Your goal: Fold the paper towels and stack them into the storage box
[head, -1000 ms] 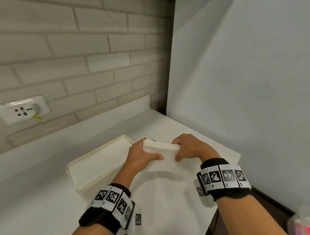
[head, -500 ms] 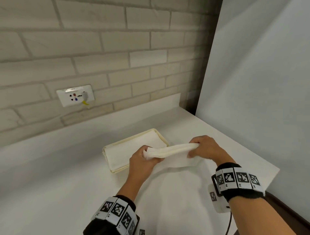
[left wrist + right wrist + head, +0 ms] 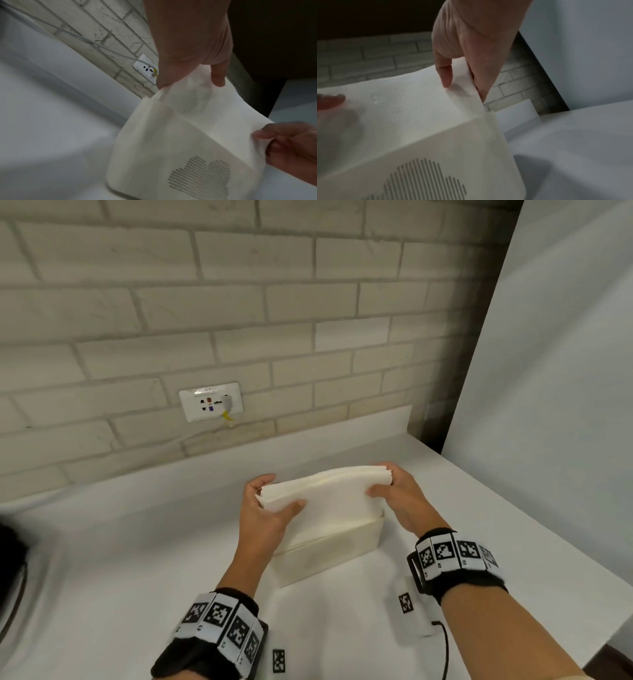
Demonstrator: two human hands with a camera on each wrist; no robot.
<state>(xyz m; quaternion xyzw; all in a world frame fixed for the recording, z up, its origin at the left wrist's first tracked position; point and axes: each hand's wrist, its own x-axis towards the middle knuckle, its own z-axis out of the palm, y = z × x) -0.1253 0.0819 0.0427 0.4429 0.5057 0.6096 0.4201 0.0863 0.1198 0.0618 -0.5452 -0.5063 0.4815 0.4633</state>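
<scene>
Now gripping folded white paper towel stack [image 3: 325, 494] at both ends, left hand [image 3: 263, 508] and right hand [image 3: 400, 494], over cream plastic storage box [image 3: 329, 556] on white counter [image 3: 102, 577].

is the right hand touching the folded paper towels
Touching. The right wrist view shows the right hand pinching the edge of the folded paper towels between thumb and fingers.

Both forearms reaching forward, marker bands on wrists. Left grip [image 3: 265, 508] pinching stack's left end, thumb on top. Right grip [image 3: 399, 494] pinching right end, thumb on top, fingers curling under.
</scene>
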